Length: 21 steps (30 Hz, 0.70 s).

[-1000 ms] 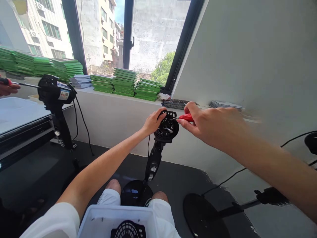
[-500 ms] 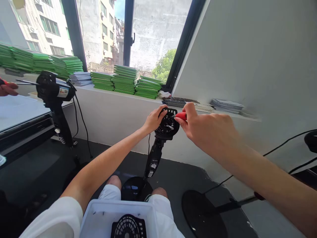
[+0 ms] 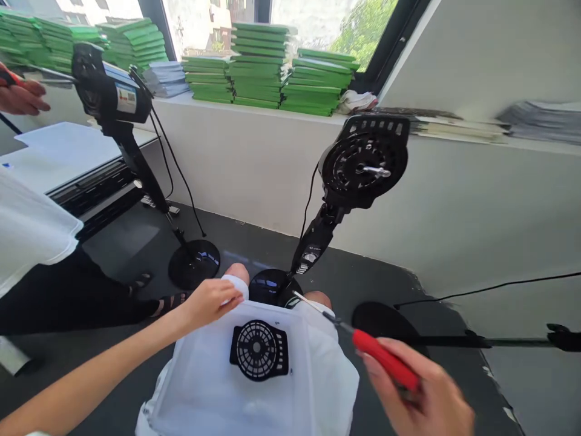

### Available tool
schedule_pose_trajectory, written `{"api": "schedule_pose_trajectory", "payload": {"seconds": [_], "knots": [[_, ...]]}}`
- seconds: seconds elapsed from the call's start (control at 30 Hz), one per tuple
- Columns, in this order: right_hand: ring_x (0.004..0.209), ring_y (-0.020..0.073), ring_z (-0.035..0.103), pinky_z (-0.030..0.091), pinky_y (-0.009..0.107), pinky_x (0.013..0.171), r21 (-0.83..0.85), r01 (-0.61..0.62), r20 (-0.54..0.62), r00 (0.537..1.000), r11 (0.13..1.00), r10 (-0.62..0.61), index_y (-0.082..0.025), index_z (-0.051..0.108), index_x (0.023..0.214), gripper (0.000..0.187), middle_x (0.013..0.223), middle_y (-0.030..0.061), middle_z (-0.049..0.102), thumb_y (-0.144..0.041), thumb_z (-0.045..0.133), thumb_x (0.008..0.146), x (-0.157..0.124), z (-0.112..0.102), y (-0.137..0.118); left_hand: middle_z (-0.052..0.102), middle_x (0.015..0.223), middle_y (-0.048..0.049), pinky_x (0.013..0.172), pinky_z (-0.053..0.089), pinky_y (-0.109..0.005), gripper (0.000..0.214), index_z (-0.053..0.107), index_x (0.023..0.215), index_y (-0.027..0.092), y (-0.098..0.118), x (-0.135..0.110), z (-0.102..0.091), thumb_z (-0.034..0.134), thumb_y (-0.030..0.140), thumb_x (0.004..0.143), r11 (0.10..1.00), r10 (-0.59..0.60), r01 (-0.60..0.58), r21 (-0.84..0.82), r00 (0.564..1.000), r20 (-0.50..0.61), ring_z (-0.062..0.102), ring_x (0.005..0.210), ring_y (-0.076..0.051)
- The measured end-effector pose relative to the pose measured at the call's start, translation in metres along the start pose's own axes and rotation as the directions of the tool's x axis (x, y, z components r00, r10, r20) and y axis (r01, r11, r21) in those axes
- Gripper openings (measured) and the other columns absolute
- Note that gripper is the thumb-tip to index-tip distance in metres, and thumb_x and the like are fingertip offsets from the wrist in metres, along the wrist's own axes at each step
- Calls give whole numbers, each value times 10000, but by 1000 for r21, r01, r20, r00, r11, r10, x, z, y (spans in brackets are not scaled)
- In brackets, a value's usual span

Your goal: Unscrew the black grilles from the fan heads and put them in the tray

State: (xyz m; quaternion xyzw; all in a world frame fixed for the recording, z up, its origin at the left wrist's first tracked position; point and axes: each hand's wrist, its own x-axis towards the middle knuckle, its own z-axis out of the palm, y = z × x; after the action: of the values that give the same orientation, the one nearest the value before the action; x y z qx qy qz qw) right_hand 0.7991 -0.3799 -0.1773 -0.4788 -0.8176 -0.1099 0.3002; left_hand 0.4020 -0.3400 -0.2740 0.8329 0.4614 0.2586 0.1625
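A white tray (image 3: 204, 387) lies on my lap with a black round fan grille (image 3: 258, 350) in it. My left hand (image 3: 209, 303) sits at the tray's far left rim, fingers curled on it. My right hand (image 3: 420, 396), low at the right, is closed on a red-handled screwdriver (image 3: 384, 358) whose metal tip points up-left over the tray's far edge. Ahead of my knees stands a black fan on its stand, its bare motor head (image 3: 363, 162) with the shaft showing. Neither hand touches it.
A second black fan (image 3: 109, 91) stands at the left; a co-worker's hand (image 3: 22, 95) holds a tool at it, their white shirt (image 3: 31, 227) close by. Green stacks (image 3: 258, 66) line the window sill. A round fan base (image 3: 385, 321) and pole lie on the floor at the right.
Both hands have left the motor head and dropped to my lap. The left now rests at the tray, the right has pulled the screwdriver down. My view has tilted downward.
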Motion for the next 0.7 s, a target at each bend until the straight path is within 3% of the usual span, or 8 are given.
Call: {"api": "schedule_pose_trajectory", "payload": {"seconds": [0.03,0.1,0.17,0.23,0.43,0.7], "knots": [[540,159,684,522,259,493,133,34,-81,996,991,-24,-250,551,1162,198,828,26,768,-369,546,1004,-9,22,-11,734,838,-61,787,571,-335,277,712,923,232,-6,-28,12,491,353,1039,988,-45,27,150,991,124,709,828,-219],[466,106,621,507,214,480,281,-1,-9,1000,960,3,-229,551,1105,144,758,2,742,-346,505,1035,-22,57,-31,764,967,-107,857,576,-358,225,713,1022,183,-16,-70,33,495,237,1023,937,-163,66,343,951,261,729,931,-240],[503,90,640,513,185,502,390,-18,82,997,921,-15,-216,542,1104,121,759,-5,742,-306,485,1046,-34,80,-46,738,1228,-158,966,561,-393,320,667,1225,152,-21,-91,52,437,119,1005,893,-242,95,440,926,291,712,1119,-258],[550,88,664,526,178,536,470,-20,144,988,882,-54,-209,530,1127,113,775,-8,743,-272,487,1043,-47,93,-57,662,1394,-181,1049,531,-424,451,587,1373,128,-21,-97,70,380,52,979,868,-281,103,486,909,309,652,1274,-273],[545,90,636,515,198,553,512,-5,186,977,859,-105,-205,522,1155,130,742,-27,704,-225,503,1028,-70,96,-71,502,1558,-222,1159,459,-517,477,535,1442,72,-8,-94,112,440,109,976,837,-371,170,521,875,311,461,1477,-362],[513,78,604,487,187,542,427,-4,148,987,904,-65,-195,541,1128,111,684,-45,662,-220,512,1024,-72,90,-57,539,1533,-208,1183,460,-486,435,526,1434,92,-21,-94,103,459,226,1026,902,-343,214,374,882,323,465,1480,-326]]}}
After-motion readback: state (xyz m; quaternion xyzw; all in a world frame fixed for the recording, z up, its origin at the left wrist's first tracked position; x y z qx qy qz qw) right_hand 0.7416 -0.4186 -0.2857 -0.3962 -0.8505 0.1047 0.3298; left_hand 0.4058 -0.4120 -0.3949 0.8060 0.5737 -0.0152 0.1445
